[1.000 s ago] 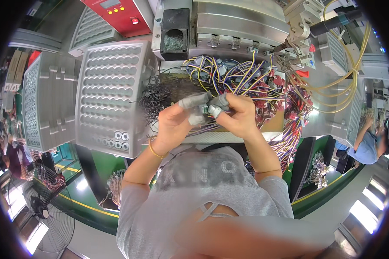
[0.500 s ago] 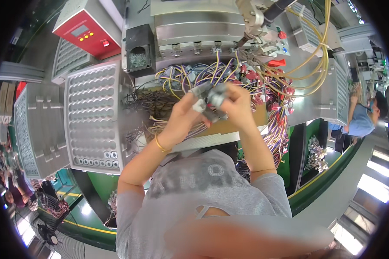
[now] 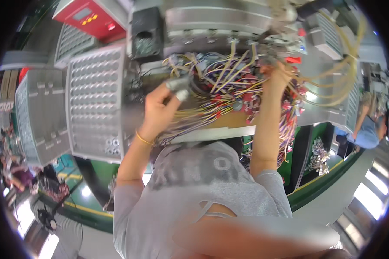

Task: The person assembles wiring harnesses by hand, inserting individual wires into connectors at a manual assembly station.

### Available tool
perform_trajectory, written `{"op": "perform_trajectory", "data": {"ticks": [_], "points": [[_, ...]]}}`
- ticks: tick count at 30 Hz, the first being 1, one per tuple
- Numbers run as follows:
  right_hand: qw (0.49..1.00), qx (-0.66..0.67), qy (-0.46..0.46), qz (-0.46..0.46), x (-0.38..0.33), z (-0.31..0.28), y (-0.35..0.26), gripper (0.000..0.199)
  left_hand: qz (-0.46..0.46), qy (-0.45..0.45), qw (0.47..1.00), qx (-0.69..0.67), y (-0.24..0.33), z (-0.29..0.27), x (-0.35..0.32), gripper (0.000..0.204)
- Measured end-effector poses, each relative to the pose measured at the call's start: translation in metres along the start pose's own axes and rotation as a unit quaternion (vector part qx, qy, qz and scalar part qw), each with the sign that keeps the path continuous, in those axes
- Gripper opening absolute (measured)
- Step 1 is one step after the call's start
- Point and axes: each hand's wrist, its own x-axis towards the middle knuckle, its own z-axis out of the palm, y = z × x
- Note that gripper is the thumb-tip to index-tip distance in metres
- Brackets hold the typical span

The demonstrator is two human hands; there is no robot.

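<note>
My left hand (image 3: 159, 107) is over the left part of the wire pile, its thumb and forefinger apart. Grey and white covers sit on those fingertips, and I see nothing held between them. A bundle of yellow, purple and red wires (image 3: 209, 110) runs below and right of it. My right hand (image 3: 277, 74) reaches to the far right, by the lower end of a metal machine head (image 3: 281, 39). Its fingers are blurred and partly hidden among wires and small red connectors (image 3: 250, 103), so what they touch is unclear.
A metal fixture (image 3: 203, 19) with wires plugged into its front edge spans the back. A black box (image 3: 146, 36) and a grey tray with round pockets (image 3: 95, 101) stand left, below a red control box (image 3: 88, 18). Yellow hoses (image 3: 354, 56) loop at right; another person (image 3: 365, 127) sits beyond.
Both hands were together at a grey part over the middle. They have parted: the right moved far right to the machine head, the left shifted left. The view has tilted slightly.
</note>
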Motion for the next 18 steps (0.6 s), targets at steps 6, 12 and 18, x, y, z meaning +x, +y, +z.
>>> {"op": "perform_trajectory", "data": {"ticks": [6,12,18], "points": [[0.994,0.070,-0.018,0.080,0.019,0.012,-0.004,0.019,0.038,0.025,0.987,0.151,0.002,-0.043,-0.022,0.029],[0.866,-0.471,-0.023,-0.169,-0.010,0.002,-0.038,0.016,0.266,-0.040,0.812,0.517,-0.018,-0.053,-0.026,0.037],[0.795,-0.375,-0.327,-0.346,-0.116,0.047,-0.029,0.023,0.228,-0.001,0.859,0.459,-0.008,-0.065,-0.034,0.035]]}}
